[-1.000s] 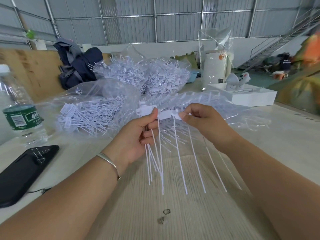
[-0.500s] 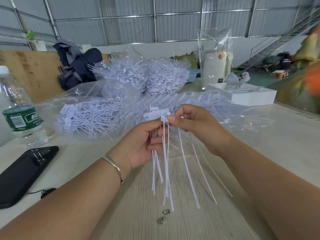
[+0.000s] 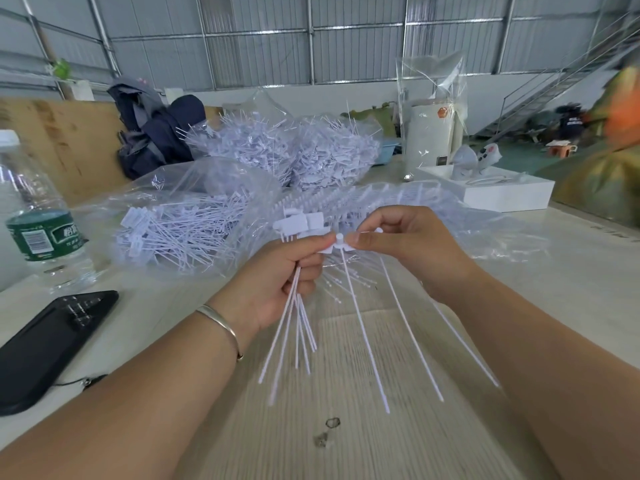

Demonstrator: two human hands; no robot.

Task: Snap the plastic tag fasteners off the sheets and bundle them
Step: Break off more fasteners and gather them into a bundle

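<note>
The tag fasteners [image 3: 298, 327] are thin white plastic stems with flat rectangular heads, and their stiff tails fan down over the pale wood-grain tabletop [image 3: 346, 445]. Clear crinkled plastic bags [image 3: 180, 209] just behind the hands hold heaps of loose fasteners, and another clear bag [image 3: 408, 202] seems to hold unbroken sheets, though glare blurs it. The left hand [image 3: 277, 282], a metal bangle [image 3: 221, 327] on its wrist, curls its fingers round a bundle of snapped-off fasteners held above the tabletop, while the right hand [image 3: 408, 251] pinches the strip [image 3: 341, 241] where several stems still hang.
</note>
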